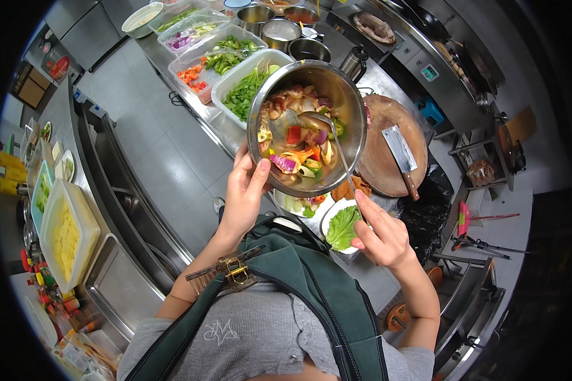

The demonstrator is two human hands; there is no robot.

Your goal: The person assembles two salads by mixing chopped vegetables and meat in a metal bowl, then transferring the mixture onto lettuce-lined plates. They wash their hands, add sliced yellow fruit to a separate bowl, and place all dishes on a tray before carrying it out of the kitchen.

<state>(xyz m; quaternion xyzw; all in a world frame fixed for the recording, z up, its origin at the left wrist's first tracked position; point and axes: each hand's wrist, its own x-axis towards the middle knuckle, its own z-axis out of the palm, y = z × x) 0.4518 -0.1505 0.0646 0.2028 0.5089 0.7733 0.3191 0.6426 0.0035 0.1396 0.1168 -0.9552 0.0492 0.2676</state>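
- L hand [245, 187] is clamped on the near-left rim of the steel bowl [353, 124], thumb over the edge, fingers mostly hidden behind; can't tell how far under they reach.
- R hand [384, 232] has the spoon [341, 152] pinched near its handle end, spoon head down in the meat-veg mix [299, 101]. Hands are apart, so no shared grip on the bowl.
- Bowl loc: front & centre, between the greens tub [248, 92] and the chopping board [378, 178], open side toward my cam. Can't tell if its base rests on anything.
- Slip risk: I only see a one-sided hold. If the rim's oily (prob., given the mix), it could slide out of L hand.
- Tip risk: pushing the spoon hard vs. the far wall could lever the bowl round L thumb & dump the load.
- Spill risk: if the near rim dips, juice could run onto the lettuce [343, 230] on the plate below.
- Cross-contam: greens tub sits just beside the bowl; a flick of the spoon leftward might send bits in.
- Knife risk: the cleaver [397, 149] lies loose on the board, handle past its edge. R arm swinging out too wide w/o looking could knock it off, IMO worst case.
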